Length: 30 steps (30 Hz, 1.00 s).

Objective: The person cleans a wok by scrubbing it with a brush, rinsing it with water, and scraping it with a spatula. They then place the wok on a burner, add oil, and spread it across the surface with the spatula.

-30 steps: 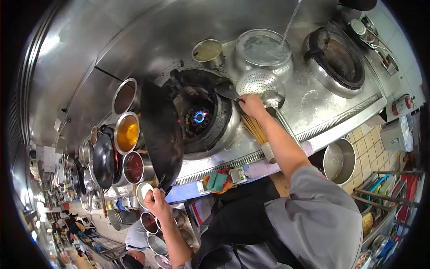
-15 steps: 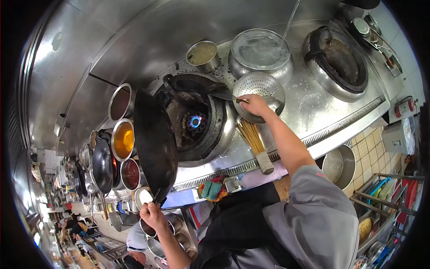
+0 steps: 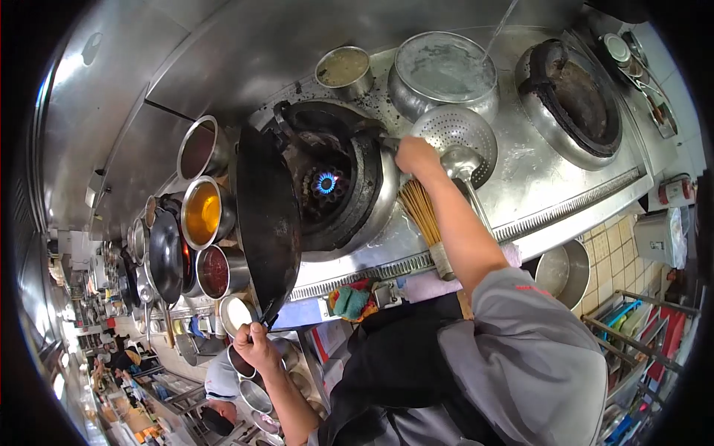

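My left hand (image 3: 257, 349) is closed around the handle of a large black wok (image 3: 264, 215), which is tipped steeply on its side to the left of the lit burner (image 3: 326, 183). Over the right rim of that stove ring, my right hand (image 3: 417, 157) is wrapped round the handle of a dark-bladed spatula (image 3: 385, 141); most of the tool is hidden by the hand. Just beyond the knuckles lies a perforated strainer (image 3: 465, 128) with a metal ladle (image 3: 461, 160) resting in it. A bamboo brush (image 3: 424, 212) sits below my right wrist.
A pot of water (image 3: 446, 70) takes a running stream at the back. Beside it stands a small pot of cloudy liquid (image 3: 346, 70). Bowls of orange oil (image 3: 204, 213) and red sauce (image 3: 213, 272) stand left of the wok. Another person (image 3: 223, 386) is at lower left.
The spatula has turned and is more hidden behind my right hand, which is slightly higher in view. The ladle shows more fully. The wok stays tipped in my left hand.
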Each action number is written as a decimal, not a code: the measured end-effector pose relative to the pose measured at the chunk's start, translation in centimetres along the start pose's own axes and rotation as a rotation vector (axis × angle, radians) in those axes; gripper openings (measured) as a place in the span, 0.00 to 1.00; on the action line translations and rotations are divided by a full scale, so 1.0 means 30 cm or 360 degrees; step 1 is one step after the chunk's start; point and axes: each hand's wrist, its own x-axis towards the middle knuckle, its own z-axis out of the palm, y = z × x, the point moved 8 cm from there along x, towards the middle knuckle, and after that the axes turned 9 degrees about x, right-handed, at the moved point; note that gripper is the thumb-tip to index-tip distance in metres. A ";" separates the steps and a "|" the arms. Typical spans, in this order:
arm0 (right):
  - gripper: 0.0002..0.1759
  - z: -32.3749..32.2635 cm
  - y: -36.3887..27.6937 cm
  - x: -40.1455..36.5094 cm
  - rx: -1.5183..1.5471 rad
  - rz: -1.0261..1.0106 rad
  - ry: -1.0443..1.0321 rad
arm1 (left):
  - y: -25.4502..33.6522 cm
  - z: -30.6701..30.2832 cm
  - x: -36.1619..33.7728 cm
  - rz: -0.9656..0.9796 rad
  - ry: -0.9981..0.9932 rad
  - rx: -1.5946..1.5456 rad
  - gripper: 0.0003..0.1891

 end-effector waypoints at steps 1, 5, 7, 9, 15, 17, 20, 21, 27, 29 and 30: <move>0.15 -0.032 -0.025 0.007 -0.0012 0.0017 -0.0007 | 0.008 0.006 0.000 -0.0020 -0.0017 -0.0033 0.27; 0.15 -0.044 -0.065 -0.028 -0.0061 -0.0015 -0.0012 | 0.008 0.013 -0.011 0.0005 -0.0070 0.0111 0.27; 0.15 -0.001 -0.057 -0.044 -0.0091 -0.0002 0.0044 | -0.002 0.017 -0.019 0.0021 -0.0091 0.0117 0.26; 0.16 0.022 -0.069 -0.052 -0.0078 0.0029 0.0096 | -0.003 0.005 -0.018 0.0091 -0.0105 0.0188 0.24; 0.14 0.110 0.051 -0.073 0.0048 -0.0021 0.0246 | -0.016 -0.001 -0.018 0.0080 -0.0176 0.0188 0.24; 0.14 0.139 0.048 -0.094 0.0093 -0.0007 0.0303 | -0.015 -0.011 -0.022 0.0059 -0.0214 0.0248 0.24; 0.14 0.120 0.010 -0.027 0.0180 0.0039 0.0374 | -0.024 -0.008 -0.025 0.0023 -0.0223 0.0199 0.24; 0.14 0.101 -0.024 -0.047 0.0115 0.0064 0.0298 | -0.035 -0.014 -0.025 0.0032 -0.0226 0.0267 0.25; 0.15 0.022 -0.058 -0.067 -0.0148 0.0060 0.0213 | 0.018 -0.010 0.018 0.0122 -0.0269 0.0343 0.24; 0.16 -0.015 -0.047 -0.051 -0.0066 0.0087 0.0161 | 0.024 0.003 0.005 0.0117 -0.0310 0.0380 0.26; 0.16 -0.006 -0.009 -0.065 -0.0073 0.0101 0.0186 | 0.017 0.005 0.001 0.0126 -0.0325 0.0356 0.26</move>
